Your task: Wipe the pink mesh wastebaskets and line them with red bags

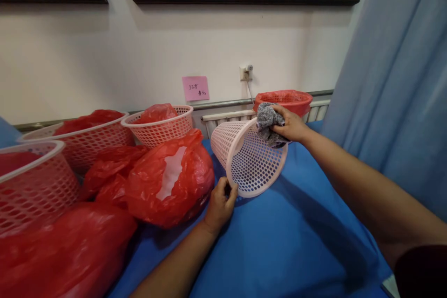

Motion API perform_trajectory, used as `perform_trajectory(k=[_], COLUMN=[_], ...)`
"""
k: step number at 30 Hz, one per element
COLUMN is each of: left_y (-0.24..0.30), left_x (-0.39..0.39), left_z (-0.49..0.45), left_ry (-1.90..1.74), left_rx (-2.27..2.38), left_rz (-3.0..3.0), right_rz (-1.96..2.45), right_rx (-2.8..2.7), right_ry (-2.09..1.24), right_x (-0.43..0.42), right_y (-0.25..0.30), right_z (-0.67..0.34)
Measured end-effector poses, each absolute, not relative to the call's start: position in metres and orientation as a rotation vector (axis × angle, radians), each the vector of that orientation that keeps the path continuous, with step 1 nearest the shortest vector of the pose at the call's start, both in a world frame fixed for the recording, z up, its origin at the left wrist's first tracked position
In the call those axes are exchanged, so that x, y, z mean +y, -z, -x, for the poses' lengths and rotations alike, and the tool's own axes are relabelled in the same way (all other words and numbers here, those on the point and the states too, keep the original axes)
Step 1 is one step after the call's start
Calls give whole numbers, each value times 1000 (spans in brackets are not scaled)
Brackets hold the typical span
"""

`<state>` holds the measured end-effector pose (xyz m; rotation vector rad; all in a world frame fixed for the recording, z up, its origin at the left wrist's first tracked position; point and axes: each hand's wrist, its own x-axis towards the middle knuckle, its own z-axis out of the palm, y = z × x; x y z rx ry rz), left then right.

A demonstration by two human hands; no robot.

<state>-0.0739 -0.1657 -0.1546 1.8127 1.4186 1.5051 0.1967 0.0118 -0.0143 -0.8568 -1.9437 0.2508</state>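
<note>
One tipped basket: left hand pinches its rim at 7 o'clock; right hand clenches rag at 1 o'clock. Risk: pinch slips, basket rolls.

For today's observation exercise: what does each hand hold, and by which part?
The left hand grips the tipped basket by its lower rim. The right hand clutches a bunched grey cloth against the basket's top edge.

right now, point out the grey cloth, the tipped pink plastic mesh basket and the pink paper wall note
grey cloth (pixel 267 123), head view, bunched fabric
tipped pink plastic mesh basket (pixel 230 142), head view, side wall
pink paper wall note (pixel 195 88), head view, centre
</note>
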Motion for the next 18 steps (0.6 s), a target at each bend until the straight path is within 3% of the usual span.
perform_trajectory(k=[9,18], left_y=[157,158], left_x=[-167,-162], left_z=[76,73], left_ry=[-1471,-1554], left_rx=[1396,1348], left_rz=[-1870,-1559], right_rz=[784,1044], right_rx=[-1567,-1066], right_ry=[-670,-876], right_x=[41,-20], right_y=[55,186], right_z=[-211,-200])
